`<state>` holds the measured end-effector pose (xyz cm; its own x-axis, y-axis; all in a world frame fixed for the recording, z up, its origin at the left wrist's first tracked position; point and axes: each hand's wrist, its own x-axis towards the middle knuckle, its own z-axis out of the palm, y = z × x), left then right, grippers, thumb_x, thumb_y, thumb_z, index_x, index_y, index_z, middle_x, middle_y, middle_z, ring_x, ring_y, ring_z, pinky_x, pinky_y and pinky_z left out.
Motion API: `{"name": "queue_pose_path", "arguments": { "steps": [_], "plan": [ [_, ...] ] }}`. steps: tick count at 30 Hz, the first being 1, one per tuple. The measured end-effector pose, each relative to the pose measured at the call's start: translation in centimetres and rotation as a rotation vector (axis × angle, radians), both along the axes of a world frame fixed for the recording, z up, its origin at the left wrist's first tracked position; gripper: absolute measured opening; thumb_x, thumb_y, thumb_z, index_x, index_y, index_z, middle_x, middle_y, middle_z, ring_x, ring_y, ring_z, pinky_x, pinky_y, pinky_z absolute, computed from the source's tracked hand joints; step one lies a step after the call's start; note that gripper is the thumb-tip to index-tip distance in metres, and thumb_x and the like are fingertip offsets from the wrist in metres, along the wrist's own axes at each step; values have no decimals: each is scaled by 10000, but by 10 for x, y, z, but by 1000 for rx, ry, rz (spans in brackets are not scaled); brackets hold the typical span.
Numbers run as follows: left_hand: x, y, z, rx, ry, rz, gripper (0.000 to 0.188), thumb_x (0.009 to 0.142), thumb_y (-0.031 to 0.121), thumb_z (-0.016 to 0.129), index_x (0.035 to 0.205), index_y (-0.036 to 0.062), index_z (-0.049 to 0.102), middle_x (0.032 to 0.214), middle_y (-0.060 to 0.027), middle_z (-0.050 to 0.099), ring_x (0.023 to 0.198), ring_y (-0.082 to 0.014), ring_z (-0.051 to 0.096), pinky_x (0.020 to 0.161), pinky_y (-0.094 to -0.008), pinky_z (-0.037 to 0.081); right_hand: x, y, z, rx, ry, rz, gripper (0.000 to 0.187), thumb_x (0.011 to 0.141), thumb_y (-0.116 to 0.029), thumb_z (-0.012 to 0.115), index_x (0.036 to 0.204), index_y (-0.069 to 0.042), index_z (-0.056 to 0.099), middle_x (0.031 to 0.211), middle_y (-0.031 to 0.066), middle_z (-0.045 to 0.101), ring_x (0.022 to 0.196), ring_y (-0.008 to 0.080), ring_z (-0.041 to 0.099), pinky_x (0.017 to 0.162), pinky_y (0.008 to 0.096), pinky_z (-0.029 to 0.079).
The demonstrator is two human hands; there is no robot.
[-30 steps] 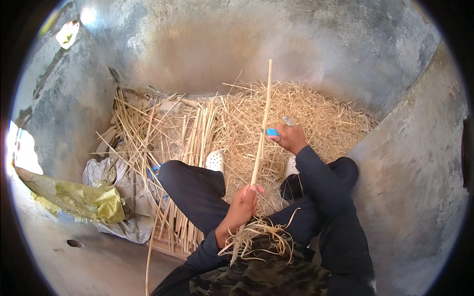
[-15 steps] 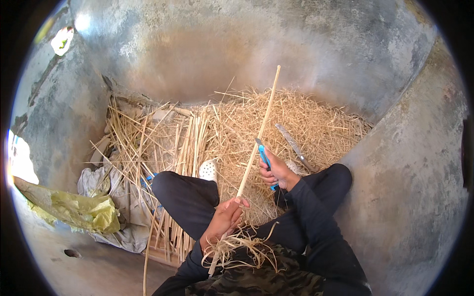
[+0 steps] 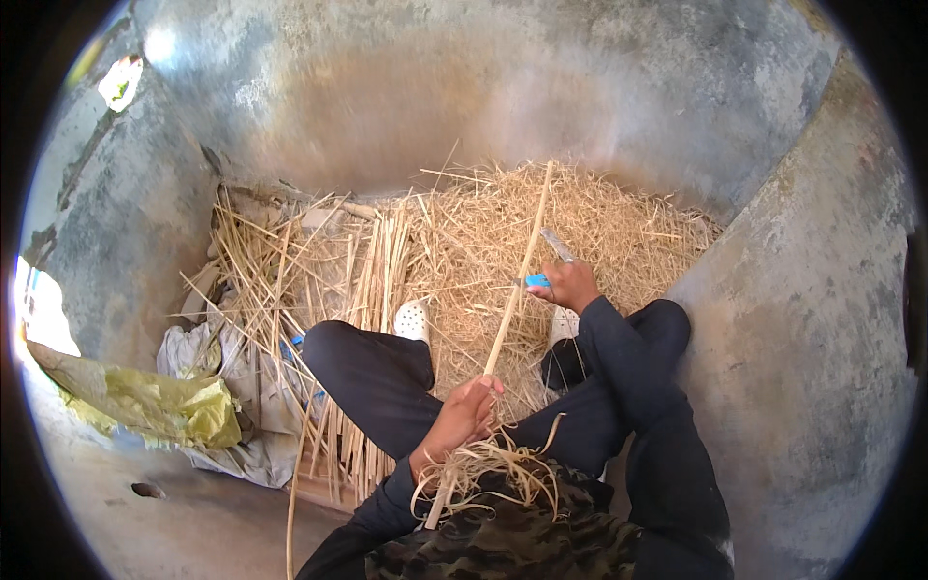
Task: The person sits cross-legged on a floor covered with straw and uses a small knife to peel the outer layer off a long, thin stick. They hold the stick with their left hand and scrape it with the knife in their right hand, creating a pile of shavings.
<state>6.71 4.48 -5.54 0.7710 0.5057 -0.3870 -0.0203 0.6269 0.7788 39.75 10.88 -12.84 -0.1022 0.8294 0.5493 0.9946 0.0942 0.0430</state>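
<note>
My left hand (image 3: pixel 459 421) is closed around a long pale bamboo strip (image 3: pixel 509 311) that slants up and away to the right. Its lower end (image 3: pixel 440 503) rests against my camouflage-patterned clothing, among thin curled shavings (image 3: pixel 498 462) in my lap. My right hand (image 3: pixel 572 285) grips a blue utility knife (image 3: pixel 537 280), mostly hidden in the fingers. The cutter's tip meets or lies very near the strip's right side, around mid-length. Just beyond that hand, a larger knife (image 3: pixel 555 242) lies on the shavings, its handle hidden.
Loose shavings (image 3: pixel 628 232) are heaped ahead of me against a concrete wall (image 3: pixel 416 106). Split bamboo strips (image 3: pixel 382 266) lie in a bundle and a scattered pile to the left. Beyond my left knee are yellow sheeting (image 3: pixel 193 411) and a pale sack (image 3: pixel 261 464). White clogs (image 3: pixel 412 320) are on my feet.
My right hand has moved farther away and turned, bringing the utility knife crosswise to the strip. It now covers the larger knife's handle. The strip's far end sits a little lower.
</note>
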Motion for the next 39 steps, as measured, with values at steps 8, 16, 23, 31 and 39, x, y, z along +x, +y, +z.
{"name": "queue_pose_path", "arguments": {
  "steps": [8, 16, 23, 31, 39],
  "plan": [
    [-89, -15, 78, 318, 177, 157, 357, 998, 380, 473, 932, 44, 574, 465, 70, 328, 368, -26, 277, 353, -214, 196, 77, 26, 22, -116, 687, -509, 597, 977, -523, 413, 804, -10, 662, 657, 205, 620, 583, 370, 587, 578, 461, 439],
    [-47, 4, 71, 175, -58, 160, 325, 1034, 322, 409, 1017, 14, 510, 480, 64, 310, 348, -33, 256, 338, -198, 230, -120, -10, 92, 62, 558, 43, 528, 928, -570, 479, 805, -72, 603, 542, 130, 554, 496, 331, 586, 450, 420, 420],
    [-35, -3, 64, 84, -165, 153, 333, 1046, 304, 364, 1030, 1, 500, 468, 59, 316, 306, -51, 246, 302, -202, 241, -120, -51, 104, 141, 523, 27, 506, 899, -567, 528, 750, -84, 552, 547, 113, 559, 483, 313, 584, 446, 415, 422],
    [-40, -18, 66, 33, -138, 28, 352, 1042, 327, 377, 1040, 3, 515, 473, 55, 323, 333, -44, 262, 346, -194, 256, -97, -40, 111, 160, 295, -31, 621, 907, -669, 423, 696, -104, 573, 448, 47, 482, 368, 214, 502, 384, 371, 372],
    [-42, -54, 76, 124, -42, -179, 347, 1017, 336, 447, 1004, 1, 535, 472, 54, 332, 314, -45, 255, 335, -218, 256, -2, -36, 103, 168, 643, -400, 682, 953, -632, 357, 686, -59, 611, 463, 96, 494, 391, 281, 496, 426, 416, 381]
  ]
}}
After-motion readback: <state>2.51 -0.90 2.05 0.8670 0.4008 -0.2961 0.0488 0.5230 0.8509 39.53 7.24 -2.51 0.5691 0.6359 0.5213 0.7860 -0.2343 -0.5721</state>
